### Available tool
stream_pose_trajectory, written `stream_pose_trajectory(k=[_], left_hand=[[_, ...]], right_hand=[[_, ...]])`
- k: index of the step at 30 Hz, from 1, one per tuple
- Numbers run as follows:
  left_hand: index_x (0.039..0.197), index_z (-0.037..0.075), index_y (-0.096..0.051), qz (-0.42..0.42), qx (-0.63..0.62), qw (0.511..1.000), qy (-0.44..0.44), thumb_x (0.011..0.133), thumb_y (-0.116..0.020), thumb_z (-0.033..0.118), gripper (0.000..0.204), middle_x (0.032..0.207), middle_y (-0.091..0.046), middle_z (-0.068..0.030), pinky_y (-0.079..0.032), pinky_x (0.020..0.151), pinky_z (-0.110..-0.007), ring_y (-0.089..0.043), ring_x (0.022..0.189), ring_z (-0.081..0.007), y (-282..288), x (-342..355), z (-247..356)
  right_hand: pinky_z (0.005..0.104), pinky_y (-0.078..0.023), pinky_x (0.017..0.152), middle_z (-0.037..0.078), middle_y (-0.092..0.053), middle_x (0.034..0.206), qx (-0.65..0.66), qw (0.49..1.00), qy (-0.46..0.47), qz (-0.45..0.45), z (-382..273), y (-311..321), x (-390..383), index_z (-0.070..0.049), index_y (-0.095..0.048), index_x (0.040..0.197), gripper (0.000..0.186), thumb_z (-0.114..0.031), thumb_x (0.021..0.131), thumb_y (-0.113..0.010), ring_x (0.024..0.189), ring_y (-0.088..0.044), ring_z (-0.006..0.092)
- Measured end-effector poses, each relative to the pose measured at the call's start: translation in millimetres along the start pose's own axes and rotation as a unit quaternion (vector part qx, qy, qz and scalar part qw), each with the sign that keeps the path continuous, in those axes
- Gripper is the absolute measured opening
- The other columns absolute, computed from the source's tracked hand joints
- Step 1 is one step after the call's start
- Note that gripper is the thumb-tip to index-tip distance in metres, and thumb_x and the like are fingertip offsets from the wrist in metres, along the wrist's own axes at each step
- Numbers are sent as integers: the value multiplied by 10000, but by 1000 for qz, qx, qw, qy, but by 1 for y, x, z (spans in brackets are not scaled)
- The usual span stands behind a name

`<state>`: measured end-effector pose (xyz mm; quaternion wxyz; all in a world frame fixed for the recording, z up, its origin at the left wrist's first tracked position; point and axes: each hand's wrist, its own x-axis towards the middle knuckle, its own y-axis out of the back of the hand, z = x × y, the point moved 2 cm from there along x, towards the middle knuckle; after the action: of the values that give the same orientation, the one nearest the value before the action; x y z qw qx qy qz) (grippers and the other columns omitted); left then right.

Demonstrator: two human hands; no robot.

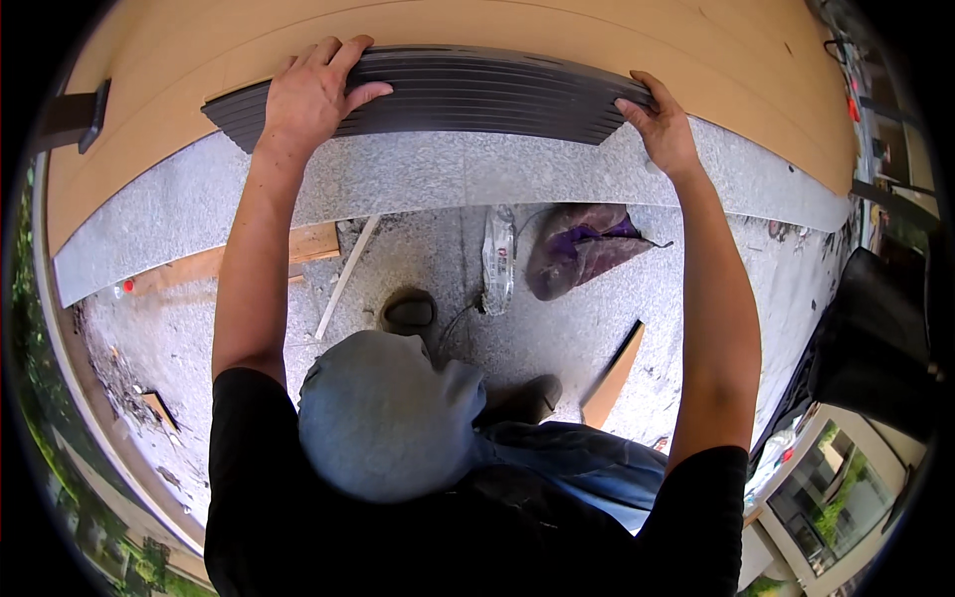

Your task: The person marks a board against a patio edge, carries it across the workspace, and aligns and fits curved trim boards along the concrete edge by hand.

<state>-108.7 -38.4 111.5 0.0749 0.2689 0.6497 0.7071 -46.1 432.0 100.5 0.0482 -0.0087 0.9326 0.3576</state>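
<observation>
While the left hand (310, 98) and right hand (665, 124) clasp a panel (477, 95) in a closed grip, upper centre of the frame, its dark face shows parallel grooves.

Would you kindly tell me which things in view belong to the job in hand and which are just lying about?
Apparently part of the job:
dark ribbed board, held by the left hand and right hand
tan surface beyond it

Seemingly just lying about:
clear plastic wrapper
purplish plastic bag
thin pale strip
tan board piece
</observation>
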Motion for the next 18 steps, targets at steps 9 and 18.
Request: stream_pose_trajectory(k=[9,18], left_hand=[[1278,101,-638,-71,-95,989,-90,936,-711,519,545,1158,-720,-151,-567,901,-466,-680,1079,-417,4,-6,4],[1281,99,-653,-168,-152,972,-57,970,-654,592,583,1087,-750,-162,-603,819,-480,-730,963,-405,-37,-42,14]], right_hand=[[302,-547,925,89,-731,1110,146,988,-9,47,13,-13,-47,-39,-579,1472,568,-199,977,-806,1001,-671,148],[263,-500,791,14,-662,868,113,986,-126,10,41,-42,-71,-60,-582,1467,565,-258,986,-804,854,-578,95]])
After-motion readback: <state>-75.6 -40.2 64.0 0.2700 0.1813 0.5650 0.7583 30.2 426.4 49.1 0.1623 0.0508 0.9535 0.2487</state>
